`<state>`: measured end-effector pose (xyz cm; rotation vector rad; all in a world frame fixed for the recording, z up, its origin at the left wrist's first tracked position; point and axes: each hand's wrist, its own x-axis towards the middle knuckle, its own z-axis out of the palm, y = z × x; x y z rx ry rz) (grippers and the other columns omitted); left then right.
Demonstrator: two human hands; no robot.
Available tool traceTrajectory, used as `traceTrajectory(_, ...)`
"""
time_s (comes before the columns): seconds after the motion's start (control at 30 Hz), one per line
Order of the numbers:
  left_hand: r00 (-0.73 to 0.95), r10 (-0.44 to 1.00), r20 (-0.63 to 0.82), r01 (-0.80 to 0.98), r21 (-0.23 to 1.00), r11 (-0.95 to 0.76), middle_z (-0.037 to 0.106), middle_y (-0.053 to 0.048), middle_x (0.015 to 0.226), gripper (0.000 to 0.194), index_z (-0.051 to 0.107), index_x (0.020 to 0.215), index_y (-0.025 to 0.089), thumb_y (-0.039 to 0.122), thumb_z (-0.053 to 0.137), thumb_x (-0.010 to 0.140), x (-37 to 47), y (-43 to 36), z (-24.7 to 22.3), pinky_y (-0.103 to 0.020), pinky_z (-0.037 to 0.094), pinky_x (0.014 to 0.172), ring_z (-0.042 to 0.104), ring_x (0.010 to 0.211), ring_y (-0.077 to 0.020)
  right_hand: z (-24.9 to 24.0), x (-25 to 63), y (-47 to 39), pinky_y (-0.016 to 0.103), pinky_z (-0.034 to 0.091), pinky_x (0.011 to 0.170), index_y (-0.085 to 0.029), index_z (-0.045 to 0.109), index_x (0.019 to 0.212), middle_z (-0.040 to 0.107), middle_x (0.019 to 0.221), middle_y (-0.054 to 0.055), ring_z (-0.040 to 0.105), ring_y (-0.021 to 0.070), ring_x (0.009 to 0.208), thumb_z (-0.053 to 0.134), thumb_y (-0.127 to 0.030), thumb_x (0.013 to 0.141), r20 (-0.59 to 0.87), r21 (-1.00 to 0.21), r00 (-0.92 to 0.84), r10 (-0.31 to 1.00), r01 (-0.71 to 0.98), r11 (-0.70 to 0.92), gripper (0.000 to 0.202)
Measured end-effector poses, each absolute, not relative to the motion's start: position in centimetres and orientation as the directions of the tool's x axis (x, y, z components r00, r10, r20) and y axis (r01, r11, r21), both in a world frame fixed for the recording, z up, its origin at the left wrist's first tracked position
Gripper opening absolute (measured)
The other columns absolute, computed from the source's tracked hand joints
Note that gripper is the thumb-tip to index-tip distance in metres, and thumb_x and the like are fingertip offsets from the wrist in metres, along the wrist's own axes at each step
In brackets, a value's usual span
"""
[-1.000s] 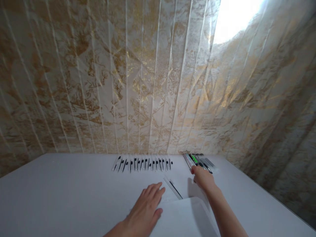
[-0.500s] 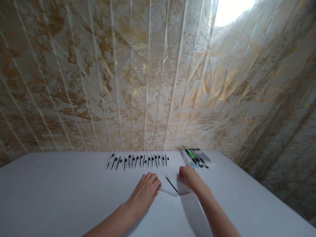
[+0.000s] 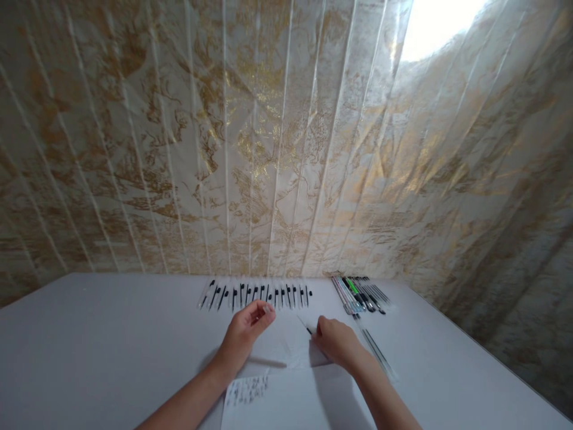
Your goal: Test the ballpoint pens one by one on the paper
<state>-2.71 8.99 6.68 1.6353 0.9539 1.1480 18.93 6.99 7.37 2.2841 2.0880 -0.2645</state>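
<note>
My left hand [image 3: 247, 327] is raised off the table, thumb and fingers pinched together. A small pale, see-through piece [image 3: 267, 310] shows at its fingertips, too small to name. My right hand [image 3: 333, 337] is closed at the end of a pen refill [image 3: 308, 328], whose thin tip points up and left. Below and between the hands lies a whitish tube [image 3: 268, 361], its left end hidden by my left wrist. Nearer to me is a sheet of white paper [image 3: 286, 397] with handwriting at its upper left.
A long row of clear pen barrels with black refills and caps [image 3: 255, 294] lies along the table's back. To its right is a bundle of pens [image 3: 353, 294], one green. Several dark refills [image 3: 378, 349] lie right of my right hand. A patterned curtain [image 3: 250, 149] hangs behind.
My left hand has lifted from the table, turned and pinched. My right hand has come down and left onto the refill that lay between the hands. The view has shifted slightly.
</note>
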Motion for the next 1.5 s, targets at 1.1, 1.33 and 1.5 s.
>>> traceTrajectory(1.1,0.349,0.859,0.374,0.078,0.902,-0.425,0.053,0.002,0.070,0.025,0.062,0.092,0.019,0.040,0.047,0.094,-1.8,6.6,5.8,-0.025,0.040,0.064,0.049,0.065,-0.0147,11.8,14.3,4.3,0.020,0.023,0.047,-0.020,0.049,0.077,0.041,0.055,-0.009,0.032,0.0077,0.050,0.059,-0.023,0.079,0.271,-0.899,-0.134,0.953,0.318,0.300,0.011)
traceTrajectory(1.33,0.376,0.838,0.394,0.050,0.895,-0.443,0.049,0.003,0.068,0.027,0.059,0.087,0.019,0.040,0.045,0.095,-1.7,6.6,5.9,-0.023,0.038,0.062,0.046,0.062,-0.0131,11.4,14.3,4.7,0.016,0.022,0.042,-0.018,0.053,0.079,0.045,0.056,-0.008,0.032,0.0058,0.048,0.067,-0.029,0.077,0.165,-0.974,-0.136,0.977,0.131,0.182,0.018)
traceTrajectory(1.5,0.248,0.886,0.392,0.025,0.912,-0.410,0.046,0.004,0.064,0.029,0.057,0.094,0.019,0.043,0.041,0.096,-2.0,6.9,5.4,-0.023,0.036,0.058,0.044,0.060,-0.0131,8.4,15.8,7.1,0.013,0.016,0.032,-0.019,0.052,0.075,0.045,0.059,-0.007,0.029,0.0040,0.040,0.068,-0.037,0.077,-0.063,-0.755,0.076,0.995,-0.656,0.002,0.024)
